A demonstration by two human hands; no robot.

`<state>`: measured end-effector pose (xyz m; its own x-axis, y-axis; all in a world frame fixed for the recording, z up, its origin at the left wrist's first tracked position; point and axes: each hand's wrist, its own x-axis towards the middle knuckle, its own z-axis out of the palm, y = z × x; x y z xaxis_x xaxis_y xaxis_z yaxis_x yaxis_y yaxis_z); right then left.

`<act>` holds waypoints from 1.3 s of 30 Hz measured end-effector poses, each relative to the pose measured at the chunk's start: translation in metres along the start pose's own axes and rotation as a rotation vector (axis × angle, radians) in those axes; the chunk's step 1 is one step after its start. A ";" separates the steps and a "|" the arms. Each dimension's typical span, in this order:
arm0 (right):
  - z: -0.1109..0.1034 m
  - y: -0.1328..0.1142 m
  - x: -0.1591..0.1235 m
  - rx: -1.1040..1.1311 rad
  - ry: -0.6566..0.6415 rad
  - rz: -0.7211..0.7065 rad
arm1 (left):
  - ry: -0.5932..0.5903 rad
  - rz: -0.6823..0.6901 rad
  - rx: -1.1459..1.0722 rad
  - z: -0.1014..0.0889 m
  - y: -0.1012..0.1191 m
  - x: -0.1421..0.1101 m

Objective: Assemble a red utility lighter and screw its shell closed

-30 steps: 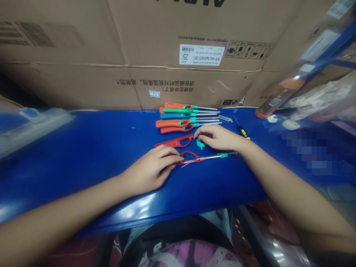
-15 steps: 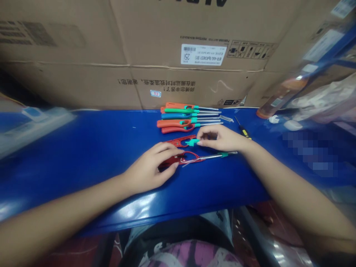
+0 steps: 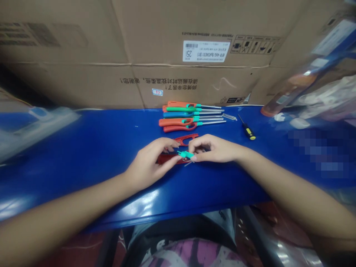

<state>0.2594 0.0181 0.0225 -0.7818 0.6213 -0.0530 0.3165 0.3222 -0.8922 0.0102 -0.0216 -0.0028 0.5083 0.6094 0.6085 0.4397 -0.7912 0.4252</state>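
While the left hand [image 3: 148, 163] is lying at 9 o'clock of the small green piece [image 3: 185, 154], its thumb and forefinger are standing apart. The thumb tip is ending close by the piece's left end; whether it is touching that, or the hand is gripping the red lighter body [image 3: 163, 159] partly hidden behind it, I cannot tell. Lighters [image 3: 180, 115] with orange, green, blue and red handles are lying at 12 o'clock, their metal rods pointing to 3 o'clock. The green piece itself is sitting in the right-hand fingertips, its free end pointing to 9 o'clock. A loose red half-shell [image 3: 187, 139] is lying nearer, also at 12. At 3 o'clock the right hand [image 3: 214, 149] is pinching the piece's right end, thumb below, fingers curled. A black-and-yellow screwdriver [image 3: 248, 131] is lying at 2 o'clock.
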 end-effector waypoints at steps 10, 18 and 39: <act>0.009 -0.005 -0.003 -0.245 0.119 -0.123 | 0.000 -0.001 -0.048 0.003 -0.002 0.000; 0.015 -0.009 -0.004 -0.681 0.229 -0.325 | -0.027 -0.252 -0.121 0.006 -0.005 0.004; -0.004 -0.002 -0.012 -0.669 0.005 -0.162 | -0.327 -0.119 -0.055 0.004 -0.010 0.000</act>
<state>0.2704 0.0125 0.0261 -0.8452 0.5309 0.0607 0.4610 0.7818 -0.4199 0.0092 -0.0133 -0.0095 0.6697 0.6750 0.3097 0.4743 -0.7096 0.5210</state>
